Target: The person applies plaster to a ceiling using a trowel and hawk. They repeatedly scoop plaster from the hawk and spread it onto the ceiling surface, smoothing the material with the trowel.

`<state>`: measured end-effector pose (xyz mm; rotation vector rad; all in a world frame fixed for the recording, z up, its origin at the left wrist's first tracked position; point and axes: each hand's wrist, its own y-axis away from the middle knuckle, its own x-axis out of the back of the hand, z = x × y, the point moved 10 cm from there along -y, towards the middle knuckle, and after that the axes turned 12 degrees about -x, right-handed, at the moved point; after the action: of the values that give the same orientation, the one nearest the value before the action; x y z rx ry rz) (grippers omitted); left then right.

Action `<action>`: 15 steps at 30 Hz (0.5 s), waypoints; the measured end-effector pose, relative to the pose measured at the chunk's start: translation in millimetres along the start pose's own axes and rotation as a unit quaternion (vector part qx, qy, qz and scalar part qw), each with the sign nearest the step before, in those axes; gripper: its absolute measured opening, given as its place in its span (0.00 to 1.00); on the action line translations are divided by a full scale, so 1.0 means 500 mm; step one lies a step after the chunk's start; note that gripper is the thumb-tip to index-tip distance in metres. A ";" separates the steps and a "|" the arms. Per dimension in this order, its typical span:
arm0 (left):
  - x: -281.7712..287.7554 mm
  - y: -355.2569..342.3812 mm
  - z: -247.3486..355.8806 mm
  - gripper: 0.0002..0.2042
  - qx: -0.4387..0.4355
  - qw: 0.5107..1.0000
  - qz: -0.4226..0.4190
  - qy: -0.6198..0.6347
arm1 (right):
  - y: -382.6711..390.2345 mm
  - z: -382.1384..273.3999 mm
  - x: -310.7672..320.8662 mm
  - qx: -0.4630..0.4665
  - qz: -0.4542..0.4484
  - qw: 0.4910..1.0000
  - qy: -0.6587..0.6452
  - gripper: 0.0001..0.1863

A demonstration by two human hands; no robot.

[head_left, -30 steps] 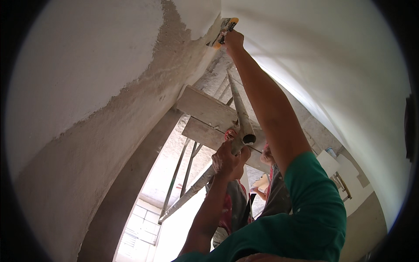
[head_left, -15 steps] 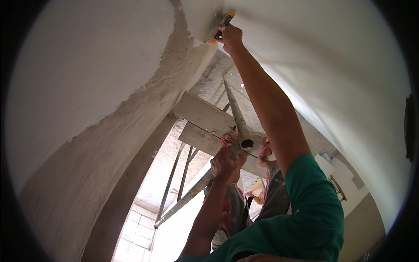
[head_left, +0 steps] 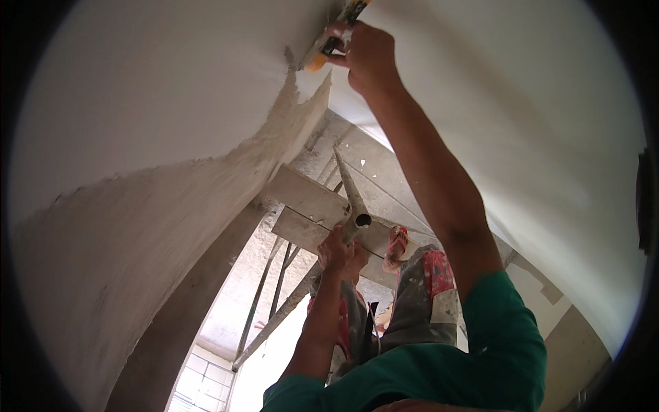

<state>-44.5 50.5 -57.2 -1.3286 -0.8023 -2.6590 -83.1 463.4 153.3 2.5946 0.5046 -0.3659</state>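
Note:
My right hand point(head_left: 374, 58) is raised at the top of the view, fingers closed round the black handle of a plastering trowel point(head_left: 334, 45) with orange-yellow ends. The trowel's thin blade lies against the corner where the left wall point(head_left: 158, 89) meets the white surface on the right point(head_left: 522, 117); the hand hides part of it. Lower down, my left hand point(head_left: 334, 250) is wrapped round a metal scaffold pipe point(head_left: 352, 223) whose open end points up at me. Smooth white plaster covers the upper left wall, while a rough greyish-tan band point(head_left: 206, 199) runs beneath its ragged edge.
My feet, one in a red sandal point(head_left: 397, 242), stand on wooden planks point(head_left: 309, 196) laid across the scaffold. Slanting scaffold legs point(head_left: 264, 302) drop toward the floor far below. A bright window grid point(head_left: 202, 381) shows at the lower left.
My right hand and the trowel appear larger and nearer the top edge, a little to the left. The view has tilted, and more of my paint-spotted trousers shows. My left hand keeps its grip.

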 end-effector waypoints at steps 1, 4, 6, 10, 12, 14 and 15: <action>-0.005 -0.003 0.000 0.25 0.017 1.000 -0.021 -0.002 | 0.002 -0.044 0.007 0.088 0.012 0.992 0.085 0.10; 0.002 -0.006 0.007 0.24 0.049 0.997 -0.057 -0.002 | 0.057 -0.151 0.001 0.159 0.027 0.980 0.114 0.10; 0.005 -0.008 0.009 0.23 0.047 0.997 -0.053 0.008 | 0.089 -0.176 0.003 0.062 0.013 0.998 -0.011 0.11; 0.000 -0.002 0.000 0.22 0.037 0.998 -0.037 0.019 | 0.168 -0.140 0.075 0.068 0.070 0.992 -0.077 0.09; 0.000 -0.002 -0.004 0.23 0.042 0.998 -0.031 0.025 | 0.195 -0.089 0.098 0.025 0.099 0.994 -0.037 0.08; -0.001 0.002 -0.007 0.24 0.038 0.999 -0.016 0.029 | 0.186 0.027 0.147 -0.030 0.124 0.989 -0.082 0.07; -0.003 -0.002 -0.003 0.25 0.029 0.999 -0.018 0.023 | 0.156 0.125 0.192 -0.064 0.144 0.978 -0.137 0.08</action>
<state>-44.9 50.6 -59.3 -1.2473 -0.8992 -2.6603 24.7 395.7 98.0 2.3958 0.0532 -0.5607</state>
